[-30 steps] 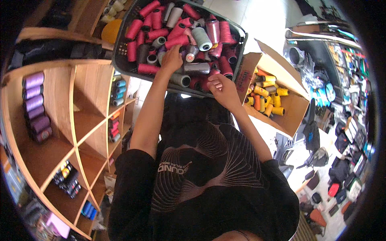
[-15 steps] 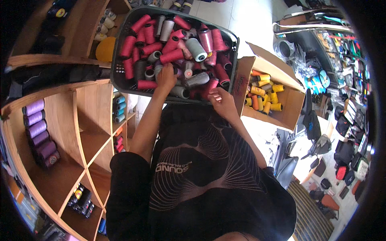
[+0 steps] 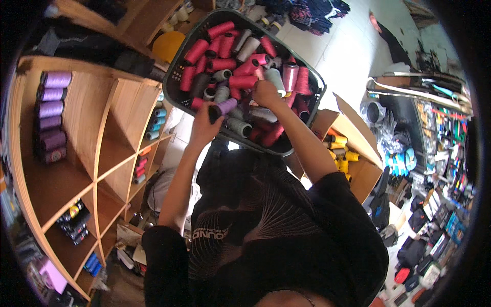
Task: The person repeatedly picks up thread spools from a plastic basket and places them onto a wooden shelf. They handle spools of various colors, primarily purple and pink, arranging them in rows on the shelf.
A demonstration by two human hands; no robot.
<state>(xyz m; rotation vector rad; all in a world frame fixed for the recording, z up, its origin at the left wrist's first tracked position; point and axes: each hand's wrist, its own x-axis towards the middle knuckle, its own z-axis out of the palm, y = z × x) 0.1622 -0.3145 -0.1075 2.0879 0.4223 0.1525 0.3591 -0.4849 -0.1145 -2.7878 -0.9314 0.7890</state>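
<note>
A dark plastic basket (image 3: 174, 97) is filled with thread spools, mostly red, with some grey, white and dark ones. Over its near left side, my left hand (image 3: 205, 123) grips a purple thread spool (image 3: 226, 106) by its dark base end. My right hand (image 3: 267, 95) reaches in among the spools near the middle, its fingers curled down. Whatever those fingers hold is hidden behind the hand. Close to it lie a red spool (image 3: 243, 82) and a pale grey-green spool (image 3: 274, 81).
At left, a wooden shelf unit (image 3: 105, 123) has a column of purple spools (image 3: 52, 108) and several teal spools (image 3: 156, 123). Right of the basket stands a cardboard box (image 3: 364, 176) with yellow spools (image 3: 343, 162). Bags and goods (image 3: 424, 250) cover the far right floor.
My left hand has come back toward the basket's near left rim, now with a purple spool. My right hand has moved from the near rim into the spools. The view has turned somewhat.
</note>
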